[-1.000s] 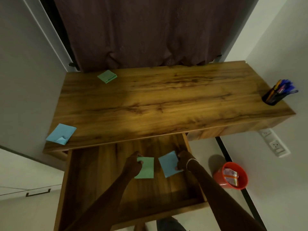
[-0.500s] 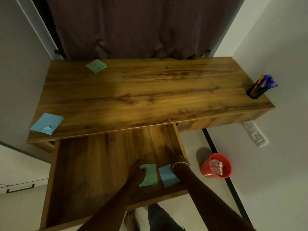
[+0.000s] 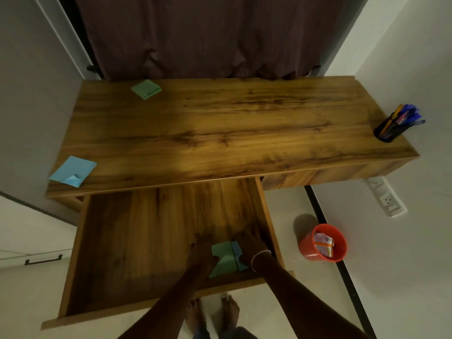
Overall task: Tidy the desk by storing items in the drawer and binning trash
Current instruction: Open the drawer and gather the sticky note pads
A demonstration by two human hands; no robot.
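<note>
**Risks.** The blue pad [image 3: 73, 171] lies at the left front corner of the surface [image 3: 244, 133] with its top sheet curled up. A careless lift could peel that sheet off or push the pad over the edge. In the open drawer [image 3: 137, 241], the left hand [image 3: 201, 256] grips the stowed green pad [image 3: 221, 259], thumb lapped over its left edge. The right hand [image 3: 249, 247] lies on the stowed blue pad [image 3: 236, 255]; shadow hides whether its fingers curl. Both pads sit near the drawer's front right corner. Shutting the drawer before the hands are out would trap fingers.

**Condition.** The blue pad is square and flat apart from the curled sheet. The green pad [image 3: 146, 89], at the left rear of the surface, is square with its layers slightly stepped. The stowed pads touch side by side, partly covered by the hands. In my judgement, two pads are not yet stored. The bin [image 3: 305, 250], on the floor to the right, holds a wrapper.
</note>
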